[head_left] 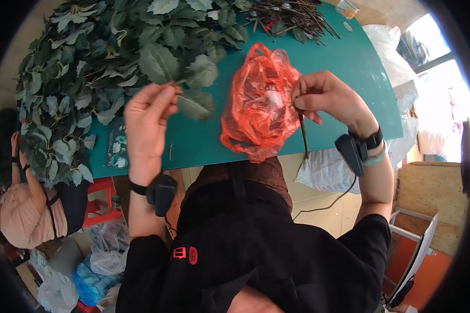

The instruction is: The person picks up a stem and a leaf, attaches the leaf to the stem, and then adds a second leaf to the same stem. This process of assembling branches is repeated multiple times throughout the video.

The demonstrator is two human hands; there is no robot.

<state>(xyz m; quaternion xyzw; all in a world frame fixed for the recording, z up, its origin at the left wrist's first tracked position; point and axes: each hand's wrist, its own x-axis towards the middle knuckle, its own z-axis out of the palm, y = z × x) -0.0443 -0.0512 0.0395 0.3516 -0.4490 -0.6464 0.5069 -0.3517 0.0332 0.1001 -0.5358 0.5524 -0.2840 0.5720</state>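
My left hand (147, 117) pinches the stem end of a green leaf sprig (197, 105) between thumb and fingertips, and its toothed leaves spread to the right. In my right hand (331, 96) a thin brown stem (304, 136) is gripped near its top and hangs down past the table's front edge. Between both hands a crumpled red plastic bag (245, 112) sits on the green table (344, 68). Something whitish shows inside the bag, too blurred to name. My right fingertips are right beside the bag's right side.
A big heap of leaf sprigs (83, 62) covers the table's left and far side. Brown stems (303, 13) are piled at the back, near a small clear cup (347, 9). Another person (31, 208) works at left by a red stool (102, 203). White sacks (386, 47) stand at right.
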